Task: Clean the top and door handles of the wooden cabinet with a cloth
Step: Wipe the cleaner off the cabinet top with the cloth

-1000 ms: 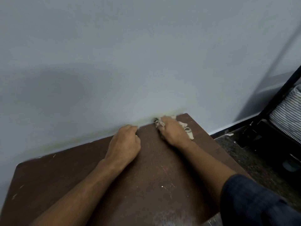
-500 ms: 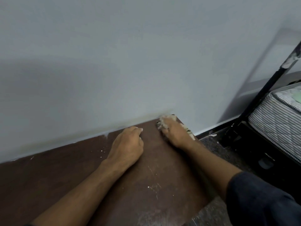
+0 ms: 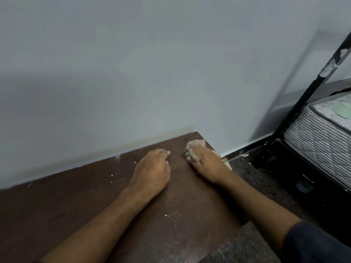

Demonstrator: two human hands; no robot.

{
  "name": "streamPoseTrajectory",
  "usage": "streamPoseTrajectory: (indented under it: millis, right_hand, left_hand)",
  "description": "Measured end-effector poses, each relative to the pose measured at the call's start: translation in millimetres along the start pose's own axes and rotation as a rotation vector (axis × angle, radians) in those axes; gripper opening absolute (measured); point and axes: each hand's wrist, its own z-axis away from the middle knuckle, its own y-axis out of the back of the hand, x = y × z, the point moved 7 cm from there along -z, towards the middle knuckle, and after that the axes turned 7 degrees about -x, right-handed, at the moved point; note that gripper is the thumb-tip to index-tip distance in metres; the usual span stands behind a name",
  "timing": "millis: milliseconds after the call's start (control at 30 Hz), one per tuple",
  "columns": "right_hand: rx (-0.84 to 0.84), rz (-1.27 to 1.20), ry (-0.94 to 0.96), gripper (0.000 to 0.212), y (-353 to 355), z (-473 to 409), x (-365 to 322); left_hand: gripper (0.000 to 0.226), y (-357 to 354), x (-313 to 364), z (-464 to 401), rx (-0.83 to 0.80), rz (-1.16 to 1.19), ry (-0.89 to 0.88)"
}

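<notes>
Up at 1 o'clock on the cabinet top [image 3: 76, 215], near its far right corner by the wall [image 3: 152, 63], your right hand [image 3: 207, 164] lies palm-down on the cloth [image 3: 195, 144]. Cloth is pale, bunched, w/ bits poking out ahead of the knuckles and at the hand's right side, right at the cabinet's right edge. Your fingers there curl down over the cloth and press it to the wood; can't tell exactly how tight, since they're partly buried in the fabric and blurred. Your left hand [image 3: 152, 171] sits just beside it at 12 o'clock, apart from the cloth, knuckles up, fingers curled under in a loose fist w/ nothing in them, resting on the dark brown top. Both forearms run back toward 6 o'clock; a dark sleeve [image 3: 313, 243] shows at 5 o'clock. White specks and scratches dot the wood around the left hand and nearer you. Door handles aren't in view. At 3 o'clock, a black bed frame [image 3: 311, 92] w/ a striped mattress [image 3: 319, 133] stands on the dark speckled floor [image 3: 266, 179], well apart from the cabinet.
</notes>
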Motion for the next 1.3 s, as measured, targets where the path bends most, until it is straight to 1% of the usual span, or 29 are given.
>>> streamPoseTrajectory:
  millis: [67,100,133,167,267,300,333,367,433,500,600,700,800,900,933,1033,1100,1200,1233,1300]
  right_hand:
    - [0.085,0.017,-0.204,0.026,21,-13,27]
    - [0.116,0.044,-0.266,0.024,21,-16,32]
    - [0.134,0.079,-0.289,0.02,17,-16,30]
    - [0.139,0.099,-0.271,0.017,9,-13,24]
    - [0.098,0.068,-0.049,0.018,-12,5,0]
    - [0.076,0.051,-0.007,0.016,-12,6,-1]
    - [0.069,0.041,-0.007,0.015,-7,2,3]
    - [0.075,0.04,-0.044,0.015,0,-6,9]
    - [0.095,0.051,-0.161,0.02,13,-28,23]
    - [0.109,0.046,-0.234,0.019,19,-48,28]
    - [0.102,0.035,-0.26,0.018,18,-57,25]
    - [0.082,0.023,-0.214,0.019,18,-22,22]
    - [0.082,0.002,-0.152,0.026,18,46,25]
    - [0.129,0.03,-0.239,0.05,25,112,33]
    - [0.136,0.033,-0.265,0.053,26,129,33]
    - [0.159,0.017,-0.276,0.052,17,169,16]
    - [0.148,-0.007,-0.214,0.05,-2,181,-12]
    - [0.026,0.045,-0.066,0.053,-31,174,-43]
    - [-0.001,0.049,-0.062,0.051,-31,168,-42]
    - [0.026,0.023,-0.114,0.038,-15,156,-27]
  left_hand:
    - [0.04,-3,7,4,-0.023,-0.003,-0.017]
    - [0.04,-3,10,6,-0.025,-0.005,-0.022]
    - [0.04,-5,13,6,-0.021,-0.006,-0.023]
    - [0.041,-7,14,5,-0.019,-0.006,-0.018]
    - [0.041,-11,18,2,-0.029,-0.013,-0.003]
    - [0.042,-11,20,1,-0.027,-0.014,-0.007]
    - [0.042,-10,21,1,-0.027,-0.014,-0.014]
    - [0.042,-10,23,2,-0.029,-0.015,-0.021]
    - [0.042,-9,22,6,-0.025,-0.035,-0.028]
    - [0.042,-8,20,10,-0.029,-0.05,-0.027]
    - [0.042,-11,15,12,-0.047,-0.037,-0.007]
    - [0.042,-13,21,13,-0.066,-0.016,-0.002]
    - [0.042,-18,32,16,-0.069,0.018,-0.021]
    - [0.043,-26,50,21,-0.083,0.04,-0.066]
    - [0.043,-28,55,24,-0.084,0.045,-0.079]
    - [0.041,-27,62,35,-0.066,0.053,-0.103]
    - [0.04,-25,63,44,-0.058,0.051,-0.101]
    - [0.04,-19,59,55,-0.064,0.052,-0.078]
    - [0.04,-15,55,60,-0.064,0.046,-0.065]
    - [0.04,-4,44,72,-0.053,0.022,-0.042]
